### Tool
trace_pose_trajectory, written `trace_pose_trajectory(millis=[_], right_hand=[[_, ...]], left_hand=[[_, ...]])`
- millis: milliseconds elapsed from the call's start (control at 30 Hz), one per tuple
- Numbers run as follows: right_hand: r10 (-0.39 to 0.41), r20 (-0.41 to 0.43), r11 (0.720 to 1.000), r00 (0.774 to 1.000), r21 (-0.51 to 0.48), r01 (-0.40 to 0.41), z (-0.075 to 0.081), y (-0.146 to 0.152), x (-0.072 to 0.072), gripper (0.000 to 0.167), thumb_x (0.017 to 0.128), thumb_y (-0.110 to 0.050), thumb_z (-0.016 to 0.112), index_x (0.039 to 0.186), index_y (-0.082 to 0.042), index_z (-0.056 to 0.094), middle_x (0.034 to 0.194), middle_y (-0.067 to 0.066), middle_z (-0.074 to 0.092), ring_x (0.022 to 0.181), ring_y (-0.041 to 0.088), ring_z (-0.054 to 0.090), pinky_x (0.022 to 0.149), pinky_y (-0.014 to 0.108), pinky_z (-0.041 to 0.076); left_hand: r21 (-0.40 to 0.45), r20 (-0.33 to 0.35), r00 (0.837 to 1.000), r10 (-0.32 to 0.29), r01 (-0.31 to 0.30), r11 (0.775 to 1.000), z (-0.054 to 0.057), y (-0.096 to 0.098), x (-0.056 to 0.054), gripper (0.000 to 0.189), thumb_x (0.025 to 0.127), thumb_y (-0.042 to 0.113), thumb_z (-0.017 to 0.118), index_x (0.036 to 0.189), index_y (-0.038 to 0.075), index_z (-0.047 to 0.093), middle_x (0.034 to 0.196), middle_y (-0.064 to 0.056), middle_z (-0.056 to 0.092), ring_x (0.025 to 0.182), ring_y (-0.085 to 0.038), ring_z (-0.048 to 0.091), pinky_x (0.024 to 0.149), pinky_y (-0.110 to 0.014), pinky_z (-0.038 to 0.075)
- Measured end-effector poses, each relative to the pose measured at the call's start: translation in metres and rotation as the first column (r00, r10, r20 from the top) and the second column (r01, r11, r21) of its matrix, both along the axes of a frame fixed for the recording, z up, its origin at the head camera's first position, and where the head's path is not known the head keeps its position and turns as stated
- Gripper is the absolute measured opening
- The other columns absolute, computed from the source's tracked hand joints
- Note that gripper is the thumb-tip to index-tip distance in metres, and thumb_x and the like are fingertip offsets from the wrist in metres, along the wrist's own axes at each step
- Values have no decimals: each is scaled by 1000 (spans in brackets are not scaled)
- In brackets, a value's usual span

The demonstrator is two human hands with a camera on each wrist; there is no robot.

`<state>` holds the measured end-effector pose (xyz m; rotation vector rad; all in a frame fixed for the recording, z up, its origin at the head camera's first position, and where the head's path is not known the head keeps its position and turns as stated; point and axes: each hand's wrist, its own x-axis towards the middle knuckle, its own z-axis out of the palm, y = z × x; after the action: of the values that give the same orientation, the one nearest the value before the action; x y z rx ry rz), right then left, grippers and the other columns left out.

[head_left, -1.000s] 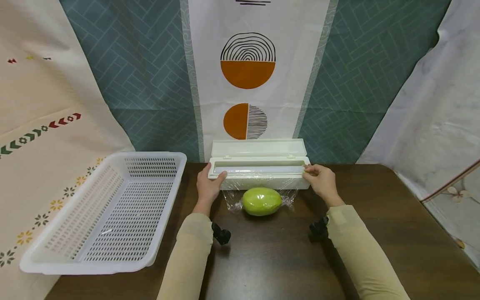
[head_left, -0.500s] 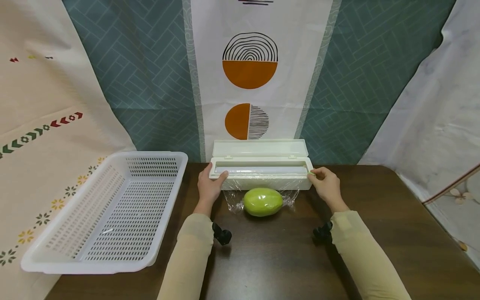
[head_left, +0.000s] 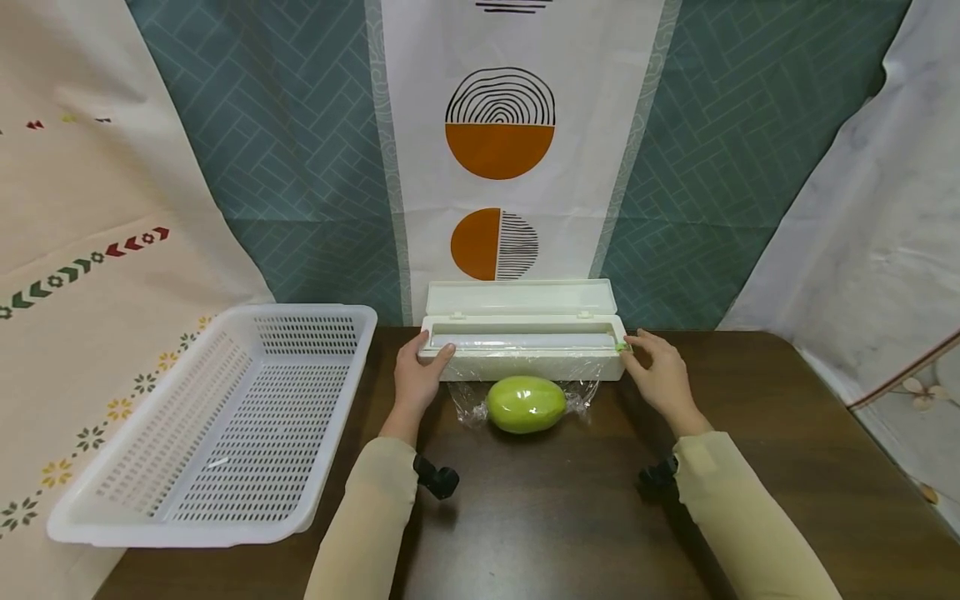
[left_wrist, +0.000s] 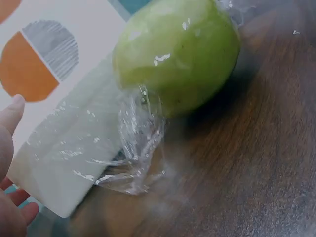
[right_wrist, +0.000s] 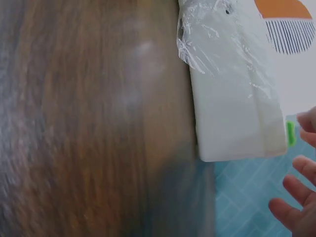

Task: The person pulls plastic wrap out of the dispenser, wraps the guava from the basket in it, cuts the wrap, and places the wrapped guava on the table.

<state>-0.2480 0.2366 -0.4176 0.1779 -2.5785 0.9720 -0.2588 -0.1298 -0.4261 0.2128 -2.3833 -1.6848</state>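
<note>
A white cling film dispenser (head_left: 534, 367) sits at the back of the table, its lid (head_left: 521, 297) raised and a film roll (head_left: 523, 341) inside. Clear cling film (left_wrist: 140, 128) hangs over its front and covers a green oval fruit (head_left: 527, 405), bunched at both ends. My left hand (head_left: 417, 379) holds the dispenser's left end, thumb at the front top edge and fingers at the side. By the right end is my right hand (head_left: 662, 375), fingers parted and loosely bent, beside a small green slider (right_wrist: 291, 133). Whether a fingertip touches the slider is hard to tell.
A large white perforated basket (head_left: 300, 492) stands on the left of the dark wooden table (head_left: 525, 533). Patterned cloth (head_left: 300, 167) hangs right behind the dispenser, with more cloth at both sides.
My right hand slid the green slider rightward to the dispenser's right end, then its fingers loosened and drew slightly away. The left hand stayed at the left end; the fruit has not moved.
</note>
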Motion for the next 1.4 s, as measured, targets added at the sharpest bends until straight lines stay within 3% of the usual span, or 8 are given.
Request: trace_pose_trajectory(millis=[133,233,467,633,767,933,1200,1400], right_hand=[[74,-56,988,996,142,-65,6,-3,0,32,88,-14,66,116,1,65,133,27,48,121,47,38,100,60,31],[95,-65,972,993,221,-79,10,-6,-1,30,85,-16,70,112,-2,69,129,25,49,118,45,39,97,60,31],[112,-74,939,991,334,-81,8,-12,-6,26,85,-22,70,108,-8,72,122,20,54,110,41,45,92,61,34],[128,-177,932,976,359,-58,6,-13,-8,19,81,-19,73,97,-7,76,107,14,61,100,36,52,85,56,39],[161,-274,926,948,375,-49,5,-15,-8,13,77,-16,77,86,-7,77,98,11,65,92,34,56,79,52,43],[198,-317,906,928,420,-50,7,-16,-9,9,77,-13,76,81,-5,73,100,12,68,91,34,59,79,51,45],[205,-203,891,957,444,-96,8,-17,-7,8,87,-13,67,86,-5,65,108,14,63,100,36,55,87,54,41],[213,-183,891,960,439,-114,9,-16,2,7,88,-13,65,88,-6,63,106,14,64,100,36,54,85,54,40]], left_hand=[[-56,-55,998,-28,25,998,4,-1,4,49,86,28,70,128,4,57,148,-16,33,138,-35,29,111,-49,30],[-168,-93,993,-72,55,984,6,-1,7,39,85,21,71,120,3,64,146,-16,37,136,-37,33,108,-49,33],[-502,-106,986,-133,62,863,7,0,11,30,86,24,69,114,12,69,139,-11,48,129,-40,39,105,-58,32],[-575,-167,979,-116,-1,818,8,3,12,23,87,21,68,108,11,71,127,-11,56,121,-39,47,98,-58,38],[-618,-265,960,-92,-95,781,8,4,13,14,86,18,70,96,11,74,116,-9,63,112,-37,54,90,-56,43],[-669,-402,909,-113,-207,714,5,6,13,7,83,16,72,85,10,75,104,-5,67,106,-30,58,88,-52,44],[-761,-517,812,-270,-291,580,0,3,9,5,85,11,69,83,7,68,93,-7,67,95,-28,61,80,-44,49],[-779,-545,751,-373,-289,556,-4,-4,6,7,86,6,66,80,4,63,89,-9,64,86,-29,61,71,-42,51]])
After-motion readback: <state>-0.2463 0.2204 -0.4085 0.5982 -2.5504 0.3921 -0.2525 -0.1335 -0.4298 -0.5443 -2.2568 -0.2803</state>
